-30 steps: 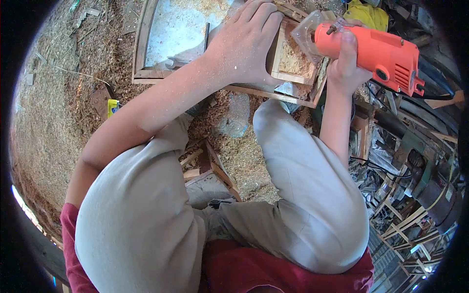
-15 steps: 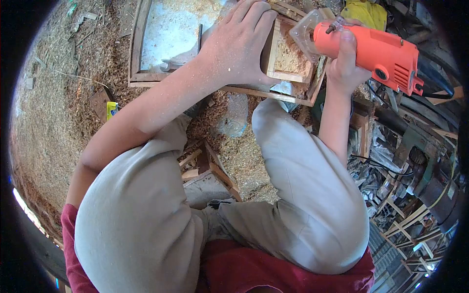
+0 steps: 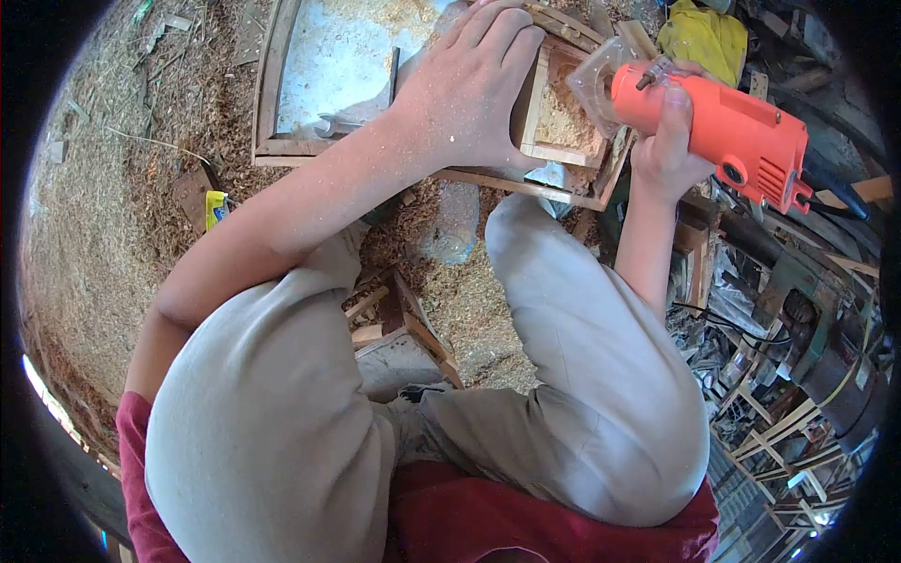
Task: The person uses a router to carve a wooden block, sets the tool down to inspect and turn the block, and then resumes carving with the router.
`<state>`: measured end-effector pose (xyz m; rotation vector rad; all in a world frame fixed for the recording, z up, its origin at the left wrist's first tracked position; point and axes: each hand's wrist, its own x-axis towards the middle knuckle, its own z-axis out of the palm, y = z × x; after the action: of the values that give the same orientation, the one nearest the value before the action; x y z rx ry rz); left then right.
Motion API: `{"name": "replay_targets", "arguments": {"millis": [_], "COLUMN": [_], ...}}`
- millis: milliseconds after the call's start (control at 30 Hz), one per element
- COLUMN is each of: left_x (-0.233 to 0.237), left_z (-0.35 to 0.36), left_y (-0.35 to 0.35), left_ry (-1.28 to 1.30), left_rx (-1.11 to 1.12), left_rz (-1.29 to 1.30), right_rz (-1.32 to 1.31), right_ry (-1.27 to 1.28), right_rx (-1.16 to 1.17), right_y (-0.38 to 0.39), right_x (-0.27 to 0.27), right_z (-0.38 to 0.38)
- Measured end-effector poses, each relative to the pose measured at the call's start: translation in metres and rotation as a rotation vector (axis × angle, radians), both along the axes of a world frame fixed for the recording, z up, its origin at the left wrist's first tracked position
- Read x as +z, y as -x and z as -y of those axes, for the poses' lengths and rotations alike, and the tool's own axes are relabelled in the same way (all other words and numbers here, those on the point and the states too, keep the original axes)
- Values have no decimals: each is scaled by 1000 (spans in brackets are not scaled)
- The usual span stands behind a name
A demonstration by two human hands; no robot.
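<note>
My right hand (image 3: 668,141) is wrapped round an orange trim router (image 3: 718,127), held on its side with its clear base (image 3: 589,84) facing left. The base hangs at the right side of a small wooden frame (image 3: 563,153) strewn with sawdust. My left hand (image 3: 479,84) grips this frame from its left side, thumb at the near edge and fingers toward the far end. The piece sits within a larger wooden tray (image 3: 291,147) with a pale, dusty bottom. In the tray, left of my hand, lies a wrench (image 3: 336,124).
Wood shavings (image 3: 113,235) cover the ground at left. A yellow cloth (image 3: 704,39) lies beyond the router. The router's black cord (image 3: 845,195) runs right, above piled scrap and wood strips (image 3: 788,432). A small yellow packet (image 3: 216,208) lies left of my forearm.
The router has shifted slightly right and downward in view, still in my right hand. My left hand keeps its place on the frame; the whole view has shifted a little.
</note>
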<state>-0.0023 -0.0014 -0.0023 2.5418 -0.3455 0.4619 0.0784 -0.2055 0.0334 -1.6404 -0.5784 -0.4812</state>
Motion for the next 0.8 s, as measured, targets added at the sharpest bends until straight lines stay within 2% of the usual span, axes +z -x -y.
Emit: {"name": "replay_targets", "arguments": {"millis": [467,667,800], "left_x": [-1,0,2], "left_z": [-2,-4,-2], "left_y": [1,3,5], "left_ry": [-8,38,7], "left_rx": [2,-33,-16], "left_rz": [-8,4,-8], "right_rz": [10,42,-24], "right_ry": [43,-93,-250], "right_rx": [6,-59,-17], "right_y": [2,-5,-12], "right_x": [1,-5,16], "right_z": [3,2,18]}}
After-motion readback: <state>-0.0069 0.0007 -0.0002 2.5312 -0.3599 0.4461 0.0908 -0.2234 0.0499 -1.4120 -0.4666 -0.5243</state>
